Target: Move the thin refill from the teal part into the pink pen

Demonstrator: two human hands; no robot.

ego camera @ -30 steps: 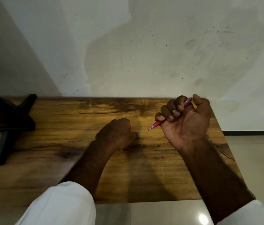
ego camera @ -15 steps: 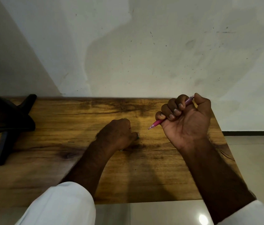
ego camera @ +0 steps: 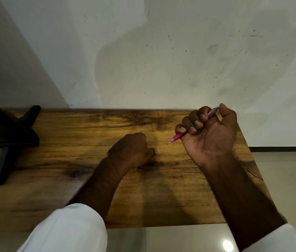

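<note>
**While our right hand (ego camera: 210, 135) holds the pink pen (ego camera: 177, 136)**

As our right hand curls its fingers tight around the pink pen, the palm faces us and the hand is lifted above the table (ego camera: 70, 142). The pen's thin tip sticks out below the little finger and points down and left, toward our left hand (ego camera: 132, 151). Our left hand rests on the wood near the pen tip, not touching it, with its fingers curled under. We cannot tell if it holds anything. White sleeves (ego camera: 67, 231) show on both arms. A black stand (ego camera: 7, 135) sits at the far left of the table. A pale wall (ego camera: 161, 60) stands behind, and shiny floor tiles (ego camera: 285, 179) lie below.
</note>
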